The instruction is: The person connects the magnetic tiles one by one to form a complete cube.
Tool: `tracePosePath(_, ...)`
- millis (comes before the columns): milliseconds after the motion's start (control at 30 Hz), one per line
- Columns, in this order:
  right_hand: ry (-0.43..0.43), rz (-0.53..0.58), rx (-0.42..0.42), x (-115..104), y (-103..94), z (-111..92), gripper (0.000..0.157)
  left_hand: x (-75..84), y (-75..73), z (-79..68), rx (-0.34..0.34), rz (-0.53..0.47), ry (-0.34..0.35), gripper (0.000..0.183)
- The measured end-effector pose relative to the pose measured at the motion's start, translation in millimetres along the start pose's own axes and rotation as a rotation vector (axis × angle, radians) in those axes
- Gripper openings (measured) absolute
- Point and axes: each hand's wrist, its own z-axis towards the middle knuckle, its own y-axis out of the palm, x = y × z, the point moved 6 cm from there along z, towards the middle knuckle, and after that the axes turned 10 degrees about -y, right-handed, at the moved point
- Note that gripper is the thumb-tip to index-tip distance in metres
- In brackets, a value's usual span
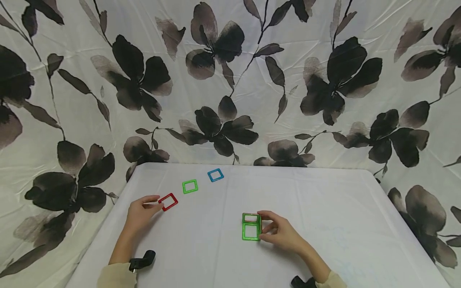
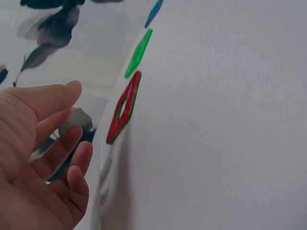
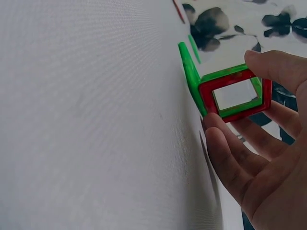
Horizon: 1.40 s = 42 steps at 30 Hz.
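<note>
My right hand (image 1: 284, 236) pinches a small build of square magnetic tiles (image 1: 251, 223) at its right side, thumb and fingers on opposite edges. In the right wrist view, a red tile (image 3: 206, 98) backed by green stands at an angle to a green tile (image 3: 190, 76) lying along the table. At the left, a red square tile (image 1: 175, 197) lies beside the fingertips of my left hand (image 1: 140, 214). The left wrist view shows the left fingers loosely bent, with a gap between them and that red tile (image 2: 134, 85), which has a green edge underneath.
A green square tile (image 1: 191, 191) and a blue one (image 1: 217, 179) lie beyond the red tile, in a diagonal row toward the back edge. White cloth covers the table (image 1: 324, 208). Behind it hangs a floral curtain (image 1: 273, 88).
</note>
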Motion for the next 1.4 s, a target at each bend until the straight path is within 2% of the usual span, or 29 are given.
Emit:
tracePosePath(233, -0.02, 0.009, 0.011, -11, -0.8, 3, 0.064, -12.7, -1.7, 8.7, 0.001, 0.007, -0.013, 0.05)
tracePosePath(333, -0.007, 0.009, 0.014, -24, -1.6, 4, 0.063, -14.1, -0.6, 12.2, 0.005, 0.043, -0.029, 0.05)
tracePosePath(467, -0.012, 0.015, 0.012, -28, -2.8, 4, 0.063, -15.0, 0.2, 17.8, 0.0, 0.085, -0.044, 0.048)
tracePosePath(733, -0.015, 0.037, 0.014, -6, -0.9, 1, 0.065, -21.9, -4.6, 31.8, 0.043, 0.092, -0.099, 0.045)
tracePosePath(800, -0.016, 0.05, 0.018, -4, -1.2, 1, 0.066, -23.5, -4.6, 34.1, 0.043, 0.108, -0.119, 0.045)
tracePosePath(1067, -0.003, 0.031, 0.017, -4, -0.8, 0, 0.065, -20.4, -1.7, 35.7, 0.059, 0.197, -0.12, 0.038)
tracePosePath(1267, 0.027, 0.013, 0.018, 2, 0.2, -4, 0.066, -18.3, 3.4, 34.6, 0.01, 0.211, -0.152, 0.035)
tracePosePath(1400, 0.036, 0.006, 0.015, 3, 1.3, -2, 0.067, -18.7, 1.5, 32.6, 0.009, 0.191, -0.174, 0.035)
